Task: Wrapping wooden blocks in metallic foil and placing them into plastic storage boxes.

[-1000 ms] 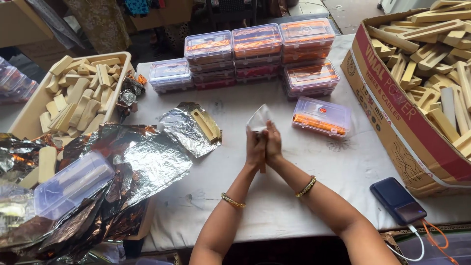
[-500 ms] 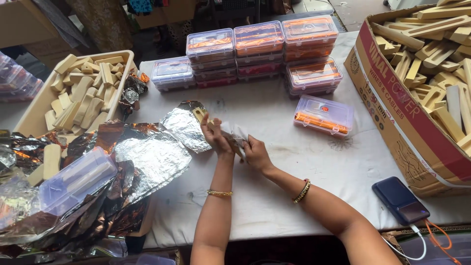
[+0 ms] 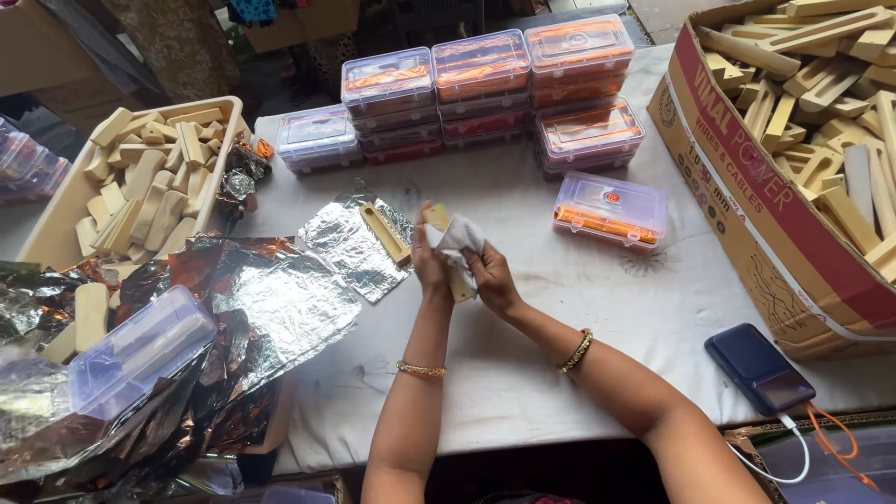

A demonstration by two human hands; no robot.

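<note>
White table (image 3: 579, 308), hands (image 3: 457, 266) wrapping wooden piece (image 3: 459, 285)

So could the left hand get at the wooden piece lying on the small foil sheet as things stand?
Probably yes. The wooden piece lies uncovered on the foil sheet, just beside the left hand, with nothing between them. But both hands grip a wooden stick and white cloth, so it isn't free.
</note>
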